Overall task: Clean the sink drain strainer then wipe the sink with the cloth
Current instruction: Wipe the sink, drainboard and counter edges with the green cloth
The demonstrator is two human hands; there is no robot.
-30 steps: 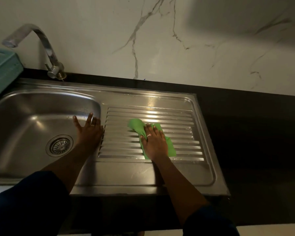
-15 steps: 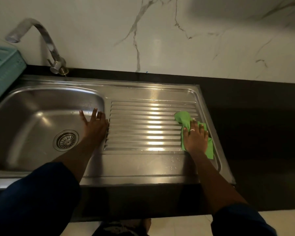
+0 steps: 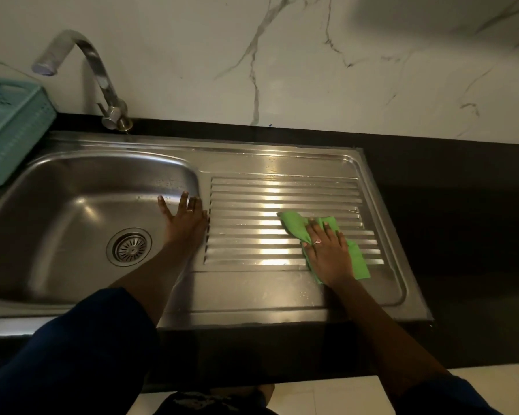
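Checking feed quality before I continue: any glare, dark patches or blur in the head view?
Head view: bright glare streaks on the drainboard ribs; countertop at right nearly black; left sleeve and basin edge smeared; green cloth under right hand sharp.

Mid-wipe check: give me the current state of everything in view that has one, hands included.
green cloth: crumpled, pressed flat on the ribbed drainboard under the right hand.
right hand: open, palm down on the cloth.
left hand: open, fingers spread, braced on the basin's right edge.
drain strainer: seated in the drain.
sink basin: holds nothing but the strainer.
faucet: no water running.
teal basket: at the sink's left edge, contents not visible.
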